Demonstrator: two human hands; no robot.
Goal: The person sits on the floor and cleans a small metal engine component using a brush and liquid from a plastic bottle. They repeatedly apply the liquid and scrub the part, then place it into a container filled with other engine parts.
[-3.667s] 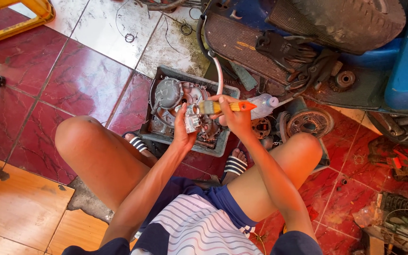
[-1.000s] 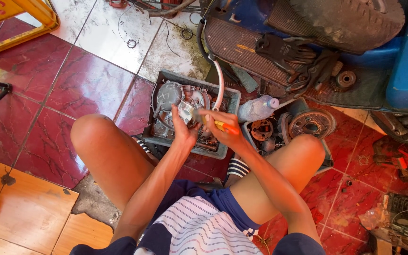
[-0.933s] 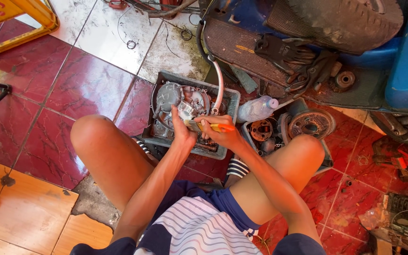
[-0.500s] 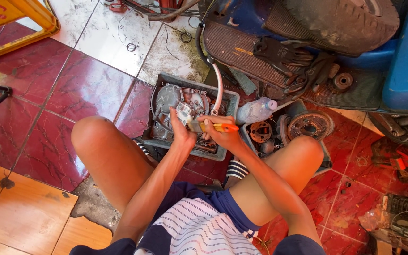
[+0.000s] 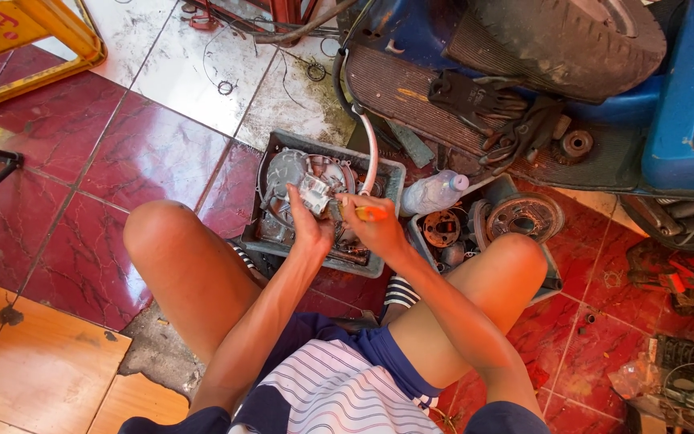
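Nearest, the person's bare knees flank a grey tray [image 5: 260, 235] of greasy engine parts on the red floor tiles. Above the tray the left hand [image 5: 312, 227] grips a small metal part [image 5: 315, 193], fingers wrapped around it. The right hand [image 5: 377, 227], almost touching the left, is closed on an orange-handled tool [image 5: 367, 214] whose tip meets the part. Just beyond lie a clear plastic bottle [image 5: 434, 193] and a second tray [image 5: 548, 277] holding round metal discs. Farther off, black gloves [image 5: 475, 100] rest on the footboard of a blue scooter [image 5: 688, 104], and a white hose [image 5: 372, 153] curves down into the grey tray.
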